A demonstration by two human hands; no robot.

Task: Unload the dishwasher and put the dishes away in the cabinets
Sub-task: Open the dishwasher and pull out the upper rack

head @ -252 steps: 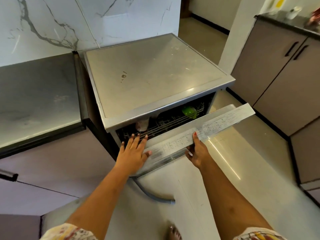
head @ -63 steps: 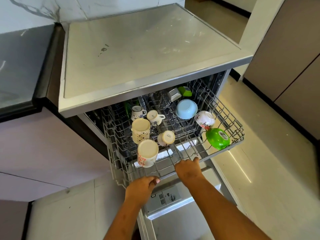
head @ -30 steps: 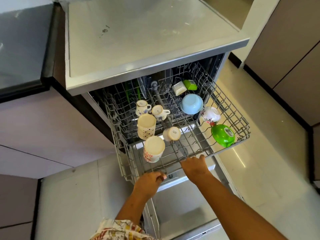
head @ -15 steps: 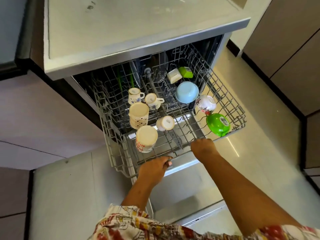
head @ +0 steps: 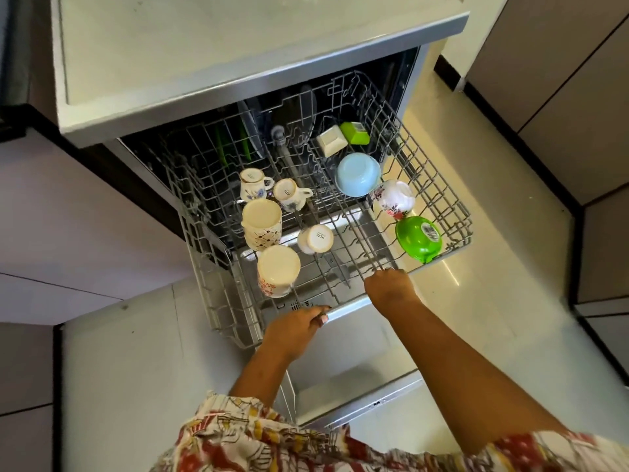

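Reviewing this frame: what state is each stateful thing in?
dishwasher door: open, folded down.
rack: pulled out, loaded.
front mug: upside down.
blue bowl: upside down.
green bowl: tilted, base showing.
left hand: grips rack front.
right hand: grips rack front.

dark dishes [head: 252,131] partly beneath the dishwasher top [head: 238,46]; label [head: 429,232] on the green bowl [head: 412,243] illegibly small

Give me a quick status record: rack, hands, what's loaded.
rack: upper rack extended over the open dishwasher door
left hand: grips the rack's front rail
right hand: grips the front rail too
left side: two inverted cream mugs, three smaller cups
right side: green bowl, floral bowl, light blue bowl
dishes in hand: none
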